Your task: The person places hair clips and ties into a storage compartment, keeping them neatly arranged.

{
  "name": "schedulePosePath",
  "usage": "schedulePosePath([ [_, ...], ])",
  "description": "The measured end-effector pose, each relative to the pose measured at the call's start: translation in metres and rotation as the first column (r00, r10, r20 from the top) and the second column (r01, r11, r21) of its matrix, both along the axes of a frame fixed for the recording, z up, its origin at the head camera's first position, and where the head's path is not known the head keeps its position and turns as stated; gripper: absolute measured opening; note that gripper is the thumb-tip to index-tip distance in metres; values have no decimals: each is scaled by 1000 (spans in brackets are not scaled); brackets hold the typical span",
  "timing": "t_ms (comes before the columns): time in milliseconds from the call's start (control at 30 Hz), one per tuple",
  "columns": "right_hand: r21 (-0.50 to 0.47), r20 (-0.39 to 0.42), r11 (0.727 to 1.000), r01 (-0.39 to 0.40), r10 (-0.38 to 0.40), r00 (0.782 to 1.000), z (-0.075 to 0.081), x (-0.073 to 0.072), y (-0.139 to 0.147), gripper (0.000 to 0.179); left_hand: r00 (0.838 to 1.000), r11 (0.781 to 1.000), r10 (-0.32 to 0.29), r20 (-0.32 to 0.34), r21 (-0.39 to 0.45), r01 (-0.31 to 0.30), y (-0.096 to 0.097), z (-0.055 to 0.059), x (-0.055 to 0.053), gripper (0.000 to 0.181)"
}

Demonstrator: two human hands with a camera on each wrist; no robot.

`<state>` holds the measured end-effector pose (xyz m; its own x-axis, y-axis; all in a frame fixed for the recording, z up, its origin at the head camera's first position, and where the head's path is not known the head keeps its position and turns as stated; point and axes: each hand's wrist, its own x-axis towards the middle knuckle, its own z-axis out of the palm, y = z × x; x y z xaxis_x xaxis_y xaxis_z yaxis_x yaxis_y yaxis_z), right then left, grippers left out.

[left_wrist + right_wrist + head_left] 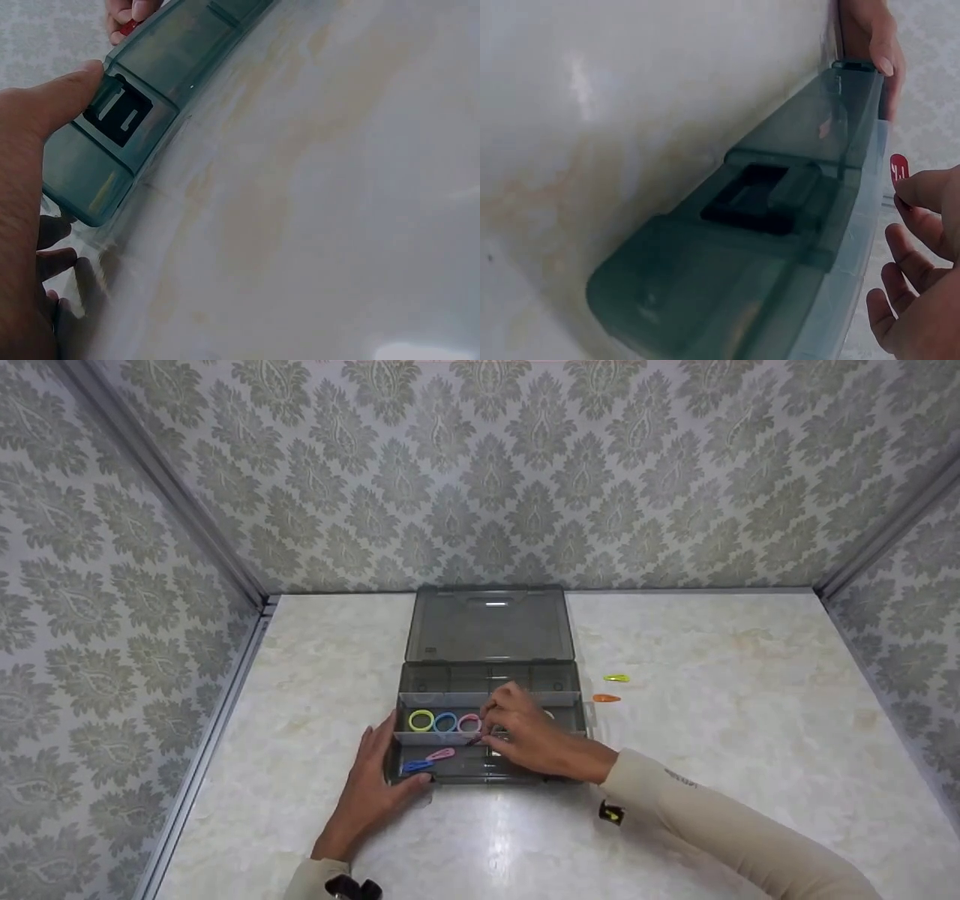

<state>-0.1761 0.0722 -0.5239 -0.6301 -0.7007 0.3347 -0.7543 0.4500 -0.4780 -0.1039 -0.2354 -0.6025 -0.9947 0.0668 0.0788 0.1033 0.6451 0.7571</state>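
A grey see-through compartment box (pixel 457 772) stands open on the table. My left hand (pixel 373 787) grips its front left corner, thumb on the front edge and fingers along the side. Over the front compartments, my right hand (pixel 529 735) pinches a red snap hair clip (pixel 899 169) between thumb and index finger. A pink hair clip (pixel 441 754) and a blue hair clip (pixel 417 765) lie in the front left compartment. The middle row holds a yellow hair tie (pixel 411 721), a blue one and a pink one; the right hand hides part of that row.
The box's lid (pixel 491 626) lies folded back near the patterned wall (pixel 491 472). Right of the box, a yellow-green hair clip (pixel 616 678) and an orange hair clip (pixel 606 698) lie on the marbled table (pixel 712 697).
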Motion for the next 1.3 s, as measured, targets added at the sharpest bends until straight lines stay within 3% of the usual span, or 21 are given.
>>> schedulePosePath([
  [200, 44, 15, 997, -62, 61, 998, -1, 3, -10, 7, 1000, 1000, 0, 20, -5, 0, -1, 0, 0, 119],
  [433, 130, 12, 986, -108, 107, 994, -2, 1, -21, 6, 1000, 1000, -15, -9, -14, 15, -2, -2, -1, 115],
  [767, 265, -37, 959, -99, 113, 993, -6, 0, -40, 11, 1000, 1000, -23, -17, 5, 23, -3, -2, -1, 116],
  [1300, 338, -51, 933, -121, 147, 988, -9, -1, -55, 13, 1000, 999, -28, -2, 38, 28, -5, -2, 1, 115],
])
